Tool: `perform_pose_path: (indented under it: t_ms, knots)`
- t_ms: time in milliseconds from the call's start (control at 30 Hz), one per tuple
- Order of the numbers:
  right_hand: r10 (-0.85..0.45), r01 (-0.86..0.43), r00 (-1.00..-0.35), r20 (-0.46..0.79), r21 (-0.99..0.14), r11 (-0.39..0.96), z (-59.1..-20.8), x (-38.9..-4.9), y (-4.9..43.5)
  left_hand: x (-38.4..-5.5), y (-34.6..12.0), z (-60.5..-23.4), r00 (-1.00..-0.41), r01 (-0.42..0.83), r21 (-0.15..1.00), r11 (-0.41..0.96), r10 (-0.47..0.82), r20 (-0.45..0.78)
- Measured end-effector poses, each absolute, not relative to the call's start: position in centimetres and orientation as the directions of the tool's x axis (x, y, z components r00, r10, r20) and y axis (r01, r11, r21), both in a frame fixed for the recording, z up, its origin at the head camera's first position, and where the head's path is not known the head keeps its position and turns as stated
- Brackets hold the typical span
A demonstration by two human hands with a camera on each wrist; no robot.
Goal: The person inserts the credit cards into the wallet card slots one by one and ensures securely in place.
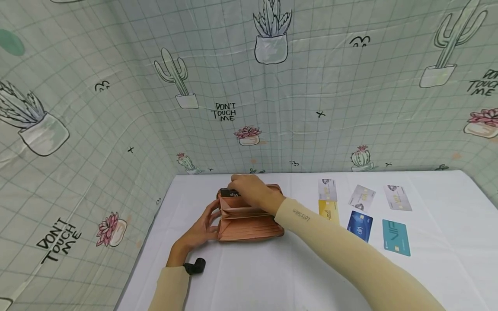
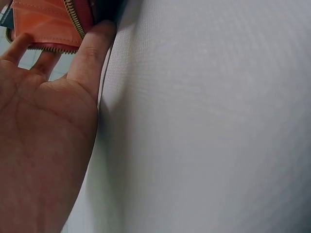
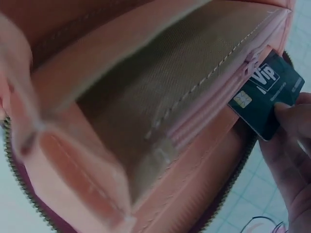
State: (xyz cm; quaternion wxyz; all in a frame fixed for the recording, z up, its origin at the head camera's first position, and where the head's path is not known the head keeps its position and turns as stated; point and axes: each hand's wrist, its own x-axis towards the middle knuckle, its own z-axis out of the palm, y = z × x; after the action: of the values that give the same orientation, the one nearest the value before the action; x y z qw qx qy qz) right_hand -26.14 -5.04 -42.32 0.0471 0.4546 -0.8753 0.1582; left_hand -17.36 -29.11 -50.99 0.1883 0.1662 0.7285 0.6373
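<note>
An orange-pink zip wallet (image 1: 250, 229) lies spread open on the white table, its inner pockets showing. My left hand (image 1: 199, 228) holds the wallet's left side, with the fingertips and thumb at its zipped edge (image 2: 54, 49) in the left wrist view. Reaching across the top of the wallet, my right hand (image 1: 253, 190) pinches a dark VIP card (image 3: 265, 94) between thumb and fingers. That card sits at the far inner panel, beyond the zipped middle pocket (image 3: 209, 111), its chip and lettering facing up from the wallet.
To the right lie a yellow card (image 1: 328, 211), a blue VIP card (image 1: 359, 225), a teal card (image 1: 396, 237) and several silver-grey cards (image 1: 398, 198). The right sleeve (image 1: 330, 242) passes close by the yellow and blue cards. A patterned cloth wall (image 1: 295, 95) stands behind the table.
</note>
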Motion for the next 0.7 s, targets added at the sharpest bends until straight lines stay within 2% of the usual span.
perform_pose_path:
  t_ms: [133,400,567,700]
  knots:
    - [-0.77,-0.8,-0.591,0.241,-0.302,0.519,-42.71,-26.54,-4.81,-17.32,-29.09,-51.06,-0.878,0.006,0.991,0.136,0.475,-0.06]
    - [-0.793,-0.798,-0.578,0.193,-0.334,0.501,-42.67,-27.06,-4.61,-17.33,-29.28,-51.15,-0.879,0.004,0.988,0.151,0.471,-0.069]
    - [-0.82,-0.798,-0.563,0.099,-0.321,0.509,-43.18,-27.01,-4.6,-17.29,-29.32,-51.14,-0.874,0.0,0.989,0.146,0.481,-0.071]
    - [-0.817,-0.799,-0.568,0.102,-0.304,0.518,-43.42,-26.92,-4.59,-17.33,-29.27,-51.04,-0.872,-0.005,0.988,0.154,0.483,-0.08]
